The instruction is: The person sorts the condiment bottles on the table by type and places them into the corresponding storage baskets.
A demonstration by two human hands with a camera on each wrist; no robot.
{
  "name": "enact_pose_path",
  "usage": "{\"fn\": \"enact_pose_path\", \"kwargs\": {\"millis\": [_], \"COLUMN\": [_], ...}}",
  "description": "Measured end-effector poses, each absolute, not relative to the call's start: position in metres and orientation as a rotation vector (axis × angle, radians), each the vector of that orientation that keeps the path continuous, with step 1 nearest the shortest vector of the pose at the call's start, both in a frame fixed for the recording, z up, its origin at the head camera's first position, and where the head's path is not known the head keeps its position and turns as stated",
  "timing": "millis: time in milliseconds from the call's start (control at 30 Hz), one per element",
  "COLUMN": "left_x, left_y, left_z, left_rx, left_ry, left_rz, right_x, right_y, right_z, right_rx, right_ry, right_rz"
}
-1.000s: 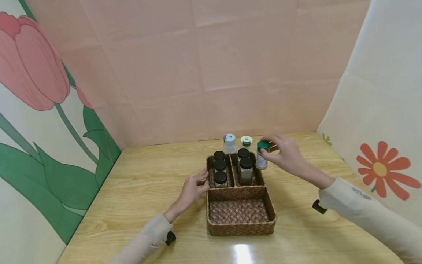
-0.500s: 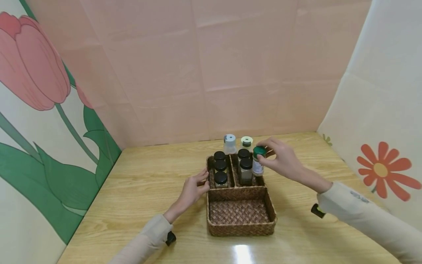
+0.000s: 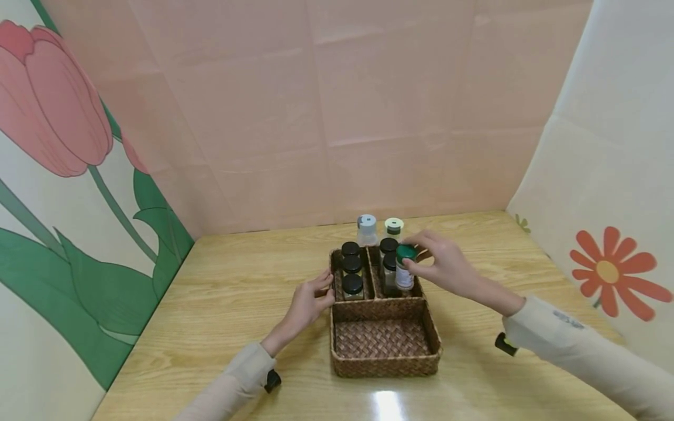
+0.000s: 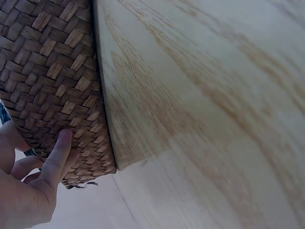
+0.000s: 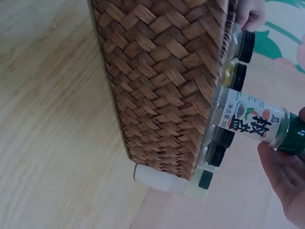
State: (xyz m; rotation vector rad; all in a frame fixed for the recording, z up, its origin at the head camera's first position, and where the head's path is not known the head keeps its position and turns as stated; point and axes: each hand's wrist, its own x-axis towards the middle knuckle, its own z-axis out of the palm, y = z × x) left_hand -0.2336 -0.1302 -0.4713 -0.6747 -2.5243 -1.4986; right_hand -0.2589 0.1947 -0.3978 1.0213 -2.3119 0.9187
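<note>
My right hand (image 3: 447, 266) pinches a spice jar (image 3: 404, 276) by its green cap, thumb on one side and fingers on the other. The jar is upright over the basket's right rear compartment, and its white label with dark characters shows in the right wrist view. In that compartment stand black-capped jars (image 3: 389, 263), partly hidden behind the held jar. Extended fingers of my left hand (image 3: 302, 304) rest against the left outer wall of the woven basket (image 3: 387, 365). In the left wrist view, one fingertip (image 4: 64, 136) presses the weave.
Several black-capped jars (image 3: 352, 283) stand in a row in the left rear compartment. Behind the basket are a blue-capped bottle (image 3: 367, 229) and a pale-green-capped bottle (image 3: 394, 225). The basket's front compartment shows its woven bottom. A wooden table (image 3: 237, 280) lies beneath everything.
My right hand has carried the green-capped jar leftward and toward me, from beside the basket's right edge to over its right rear compartment. The left hand has stayed in place.
</note>
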Motion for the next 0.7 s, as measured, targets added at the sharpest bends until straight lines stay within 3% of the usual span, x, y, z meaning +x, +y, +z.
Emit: {"fn": "enact_pose_path", "kwargs": {"millis": [700], "left_x": [-0.233], "left_y": [-0.131], "left_z": [-0.472], "left_rx": [-0.676], "left_ry": [-2.529], "left_rz": [-1.479], "right_x": [-0.252], "right_y": [0.184], "right_z": [-0.423], "right_rx": [1.099], "right_ry": [-2.361], "right_rz": [0.950]}}
